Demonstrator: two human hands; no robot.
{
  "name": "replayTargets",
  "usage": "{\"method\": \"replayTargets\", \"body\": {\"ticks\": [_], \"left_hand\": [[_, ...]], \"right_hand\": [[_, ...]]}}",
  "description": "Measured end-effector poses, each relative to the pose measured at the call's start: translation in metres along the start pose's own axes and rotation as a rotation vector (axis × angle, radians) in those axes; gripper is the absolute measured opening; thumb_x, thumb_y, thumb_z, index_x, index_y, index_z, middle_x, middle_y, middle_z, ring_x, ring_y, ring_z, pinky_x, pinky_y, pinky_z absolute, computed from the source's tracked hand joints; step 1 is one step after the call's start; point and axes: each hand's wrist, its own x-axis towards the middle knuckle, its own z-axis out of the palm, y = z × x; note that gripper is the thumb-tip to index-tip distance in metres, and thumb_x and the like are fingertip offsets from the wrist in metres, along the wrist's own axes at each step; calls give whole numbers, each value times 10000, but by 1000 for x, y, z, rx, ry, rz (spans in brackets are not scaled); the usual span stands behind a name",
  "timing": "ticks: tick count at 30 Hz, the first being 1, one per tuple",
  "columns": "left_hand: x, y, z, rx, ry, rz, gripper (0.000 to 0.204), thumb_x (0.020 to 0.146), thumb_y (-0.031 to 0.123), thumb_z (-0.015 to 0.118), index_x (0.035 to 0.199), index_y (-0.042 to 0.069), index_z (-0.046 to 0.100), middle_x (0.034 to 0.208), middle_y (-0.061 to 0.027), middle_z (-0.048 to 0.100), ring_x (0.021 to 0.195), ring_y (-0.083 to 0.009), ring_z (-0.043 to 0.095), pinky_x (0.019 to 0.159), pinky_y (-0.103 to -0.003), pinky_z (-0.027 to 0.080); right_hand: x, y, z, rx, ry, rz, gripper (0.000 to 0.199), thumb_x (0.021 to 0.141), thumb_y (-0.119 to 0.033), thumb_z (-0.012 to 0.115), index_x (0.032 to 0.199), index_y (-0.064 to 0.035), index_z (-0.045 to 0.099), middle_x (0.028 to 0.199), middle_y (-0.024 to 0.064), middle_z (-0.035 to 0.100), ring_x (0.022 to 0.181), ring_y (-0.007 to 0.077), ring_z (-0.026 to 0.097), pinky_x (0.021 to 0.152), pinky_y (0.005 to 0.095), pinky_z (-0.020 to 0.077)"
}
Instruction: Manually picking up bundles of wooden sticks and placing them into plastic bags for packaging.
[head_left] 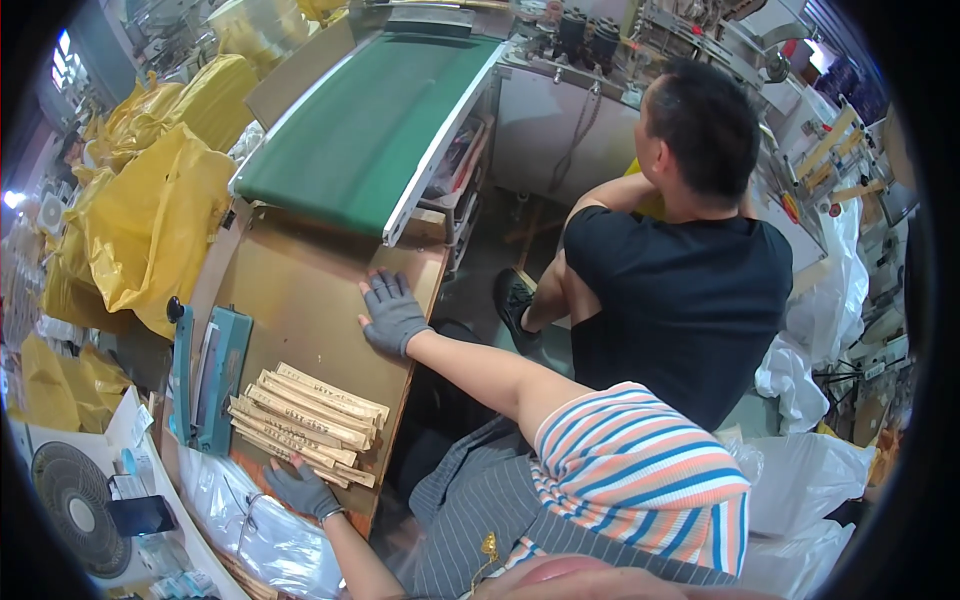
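My left hand (303, 490), in a grey fingerless glove, rests at the near edge of a pile of slim tan paper-wrapped packets (305, 412) with dark print. Its fingers are apart and nothing shows in its grip. Farther out, my right hand (393, 314), gloved the same way, lies flat with spread fingers on the brown tabletop (300, 270), near the belt's lower end. Left of the packets stands a teal hand-lever bag sealer (212, 380). Transparent plastic bags (255, 530) lie beside and below my left hand.
A green conveyor belt (370, 120) slopes down to the table's far end. Yellow sacks (155, 215) are heaped on the left. A black fan (80, 505) and a dark phone (141, 515) are at lower left. A person in a black shirt (680, 300) sits close on the right.
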Motion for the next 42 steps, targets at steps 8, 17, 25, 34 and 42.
{"method": "replayTargets", "body": {"ticks": [8,17,25,34,42], "left_hand": [[-1,-1,-2,16,-17,-17,597,907,476,458,1254,-8,502,1330,-271,418,1239,-397,393,1043,-443,301],[0,7,-5,12,-27,-25,617,905,481,455,1245,-32,499,1317,-289,422,1239,-397,395,1048,-441,297],[0,7,-5,-3,-2,-18,618,901,503,443,1239,-11,506,1299,-283,442,1222,-401,404,1044,-433,295],[-1,7,-3,1,3,-13,608,900,489,451,1225,-21,512,1302,-284,442,1216,-405,410,1039,-433,302],[0,5,-1,18,38,17,576,905,458,463,1214,-25,519,1292,-277,454,1202,-403,423,1029,-436,311]], "right_hand": [[-1,-2,-2,3,-11,-3,619,840,-376,480,1320,5,395,1412,238,308,1343,370,227,1101,507,126],[-1,0,-1,11,11,0,620,833,-376,488,1312,8,404,1413,239,304,1340,373,230,1098,511,132],[-1,0,0,17,20,-14,628,830,-373,493,1314,15,399,1401,242,324,1335,376,240,1098,513,131],[-2,1,0,11,9,-2,628,838,-380,483,1320,13,395,1411,238,313,1346,369,223,1104,507,114],[1,1,0,18,0,0,632,842,-383,476,1326,12,386,1416,237,307,1351,365,218,1106,508,110]]}}
